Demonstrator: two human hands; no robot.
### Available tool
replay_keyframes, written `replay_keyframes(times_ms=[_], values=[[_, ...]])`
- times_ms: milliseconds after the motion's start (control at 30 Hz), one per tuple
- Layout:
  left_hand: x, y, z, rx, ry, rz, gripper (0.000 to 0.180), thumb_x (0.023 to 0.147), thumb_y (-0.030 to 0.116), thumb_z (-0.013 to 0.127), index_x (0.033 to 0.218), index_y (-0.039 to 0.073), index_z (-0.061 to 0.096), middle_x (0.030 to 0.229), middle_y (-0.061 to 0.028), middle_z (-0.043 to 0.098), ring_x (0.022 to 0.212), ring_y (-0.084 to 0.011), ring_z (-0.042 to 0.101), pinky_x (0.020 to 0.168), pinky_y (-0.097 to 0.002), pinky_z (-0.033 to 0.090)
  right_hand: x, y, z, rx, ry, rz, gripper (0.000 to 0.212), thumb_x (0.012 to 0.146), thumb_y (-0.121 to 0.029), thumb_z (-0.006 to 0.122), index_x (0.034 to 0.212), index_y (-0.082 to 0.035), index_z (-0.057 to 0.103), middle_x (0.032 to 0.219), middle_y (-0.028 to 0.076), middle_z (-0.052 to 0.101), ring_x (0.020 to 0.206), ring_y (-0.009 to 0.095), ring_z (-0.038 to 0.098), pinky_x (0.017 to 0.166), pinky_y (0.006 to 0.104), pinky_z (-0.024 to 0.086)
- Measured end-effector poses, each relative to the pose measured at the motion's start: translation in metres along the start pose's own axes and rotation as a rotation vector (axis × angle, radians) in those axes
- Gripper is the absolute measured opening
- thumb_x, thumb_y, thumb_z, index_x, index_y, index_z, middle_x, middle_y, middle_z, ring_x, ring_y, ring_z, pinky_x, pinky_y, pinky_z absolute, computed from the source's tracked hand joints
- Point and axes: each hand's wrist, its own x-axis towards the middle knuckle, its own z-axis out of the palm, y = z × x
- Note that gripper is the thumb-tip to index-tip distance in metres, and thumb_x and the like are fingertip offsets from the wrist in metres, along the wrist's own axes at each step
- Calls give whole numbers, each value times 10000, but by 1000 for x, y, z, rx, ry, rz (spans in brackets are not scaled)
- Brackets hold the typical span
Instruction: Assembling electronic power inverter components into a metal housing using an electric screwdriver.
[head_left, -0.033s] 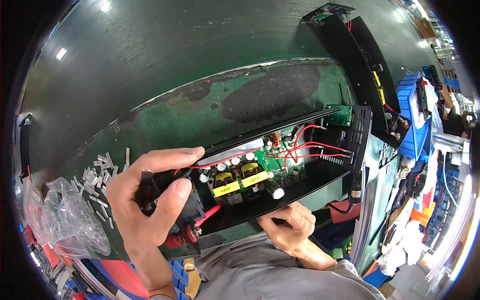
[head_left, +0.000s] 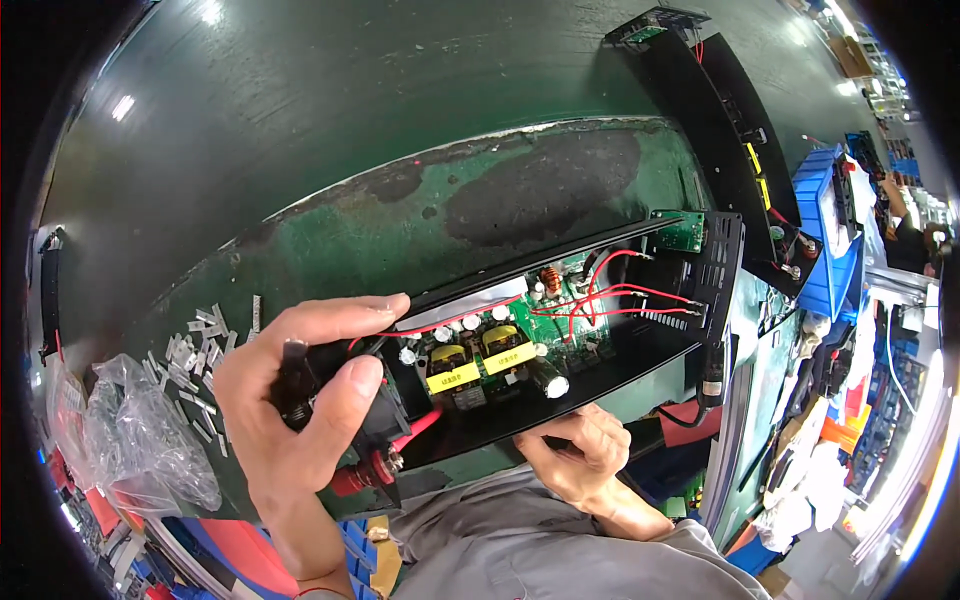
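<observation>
An uncovered black inverter case [head_left: 540, 425] lies tilted across the middle. Inside it a green circuit board [head_left: 565, 335] carries two yellow-banded transformers [head_left: 508, 355], capacitors and red wires [head_left: 600, 292]. At the case's left end my left hand [head_left: 300, 400] is closed around the end part, thumb and index finger over a black fan-like block [head_left: 375, 415]. A red terminal [head_left: 362, 475] sticks out below that hand. My right hand [head_left: 580, 450] is against the near wall of the case with its fingers curled; whatever they hold is hidden.
Another opened black case [head_left: 690, 130] lies at the back right beside a blue bin [head_left: 825, 240]. Small pale strips [head_left: 195, 350] are scattered at the left, above a clear plastic bag [head_left: 145, 430]. The green bench [head_left: 360, 240] has dark worn patches.
</observation>
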Motion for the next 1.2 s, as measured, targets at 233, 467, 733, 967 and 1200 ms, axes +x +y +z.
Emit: replay_keyframes(times_ms=[233,467,733,967,1200], values=[[-1,-1,1,2,14,14,248,840,14,653,1065,-76,709,1087,-240,740,1011,-238,717,910,-317,532,4,-9,2,-43,-8,62,276,630,-13,871,803,-101,673,695,-2,662,496,121,543,477,266,417],[1,-4,-1,10,-14,69,239,841,4,633,1050,-77,713,1070,-245,741,1023,-270,726,909,-323,536,-1,-5,5,-25,57,88,309,643,-26,895,811,-90,644,676,11,646,497,131,551,488,260,429],[4,-6,-2,-38,-33,20,234,837,-18,627,1049,-62,717,1060,-222,752,988,-226,728,863,-289,537,4,-1,-7,-286,81,-152,345,655,1,836,919,-156,679,909,20,605,786,208,563,675,323,445],[1,-1,-8,13,-57,-19,213,890,47,652,1074,17,754,1056,-130,777,920,-161,736,782,-277,563,57,-30,-34,-523,-297,-442,543,579,2,777,1106,-105,703,986,78,556,884,274,531,766,406,438],[-10,-13,-5,121,40,155,199,894,129,714,1054,14,740,982,-124,768,890,-219,747,793,-330,565,80,-37,-34,-457,-564,-468,383,654,-34,718,1036,-55,704,998,83,631,893,294,556,767,421,436]])
